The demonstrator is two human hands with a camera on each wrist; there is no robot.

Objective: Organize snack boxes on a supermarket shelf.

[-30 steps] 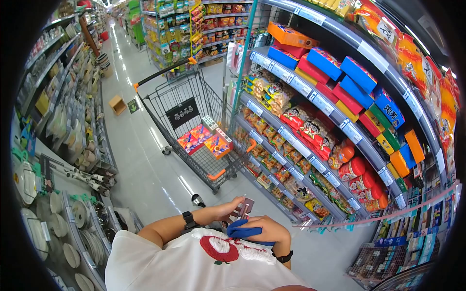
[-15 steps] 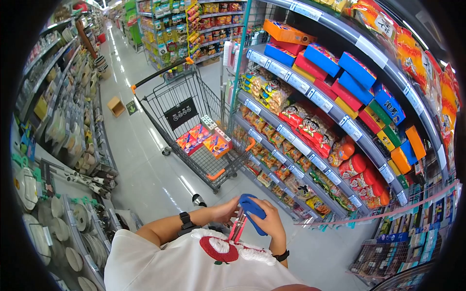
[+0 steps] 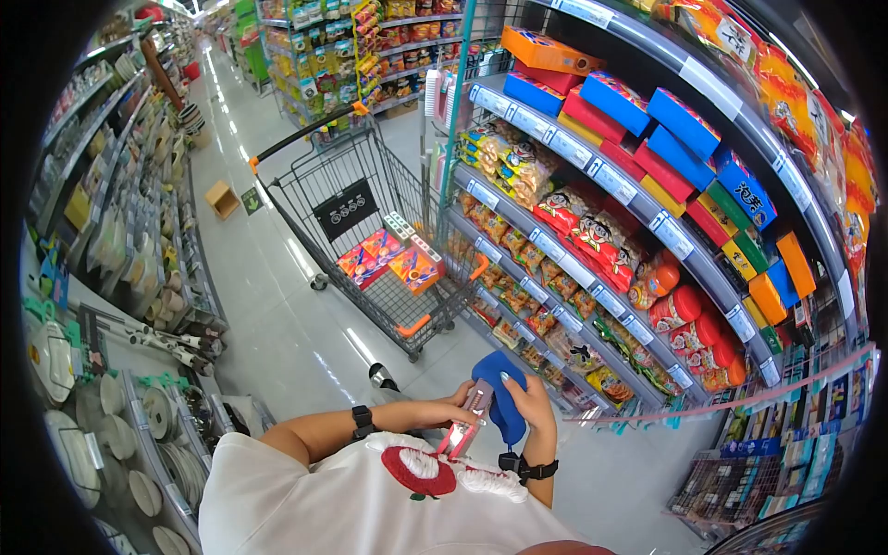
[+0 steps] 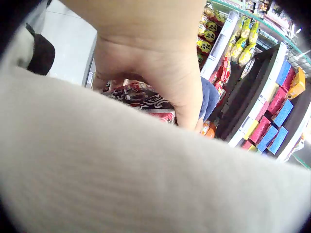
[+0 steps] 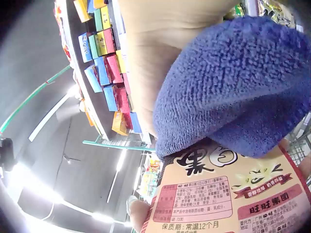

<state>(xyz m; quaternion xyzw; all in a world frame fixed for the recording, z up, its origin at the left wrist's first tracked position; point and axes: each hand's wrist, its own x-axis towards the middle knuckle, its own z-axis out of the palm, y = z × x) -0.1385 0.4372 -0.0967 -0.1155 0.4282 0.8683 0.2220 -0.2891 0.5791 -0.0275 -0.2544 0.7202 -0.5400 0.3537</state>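
My left hand (image 3: 448,412) grips a flat pink-and-dark box (image 3: 476,401) held in front of the shirt. In the left wrist view the left hand (image 4: 150,63) curls over the box's dark, patterned face (image 4: 146,98). My right hand (image 3: 531,403) holds a blue cloth (image 3: 504,407) against the box's right side. The right wrist view shows the cloth (image 5: 233,82) bunched under the right hand (image 5: 160,43), lying over the top of the box (image 5: 218,194), whose printed panel faces the camera. Most right fingers are hidden by the cloth.
A shopping cart (image 3: 356,222) with orange-topped boxes (image 3: 413,270) stands ahead. Snack shelves (image 3: 601,185) curve along the right, and shelves of dishes (image 3: 162,416) line the left. A small wooden box (image 3: 222,199) sits on the aisle floor.
The box has turned in my hands and shifted slightly right. The cloth, earlier low, then over the box's top, now hangs at its right side with my right hand.
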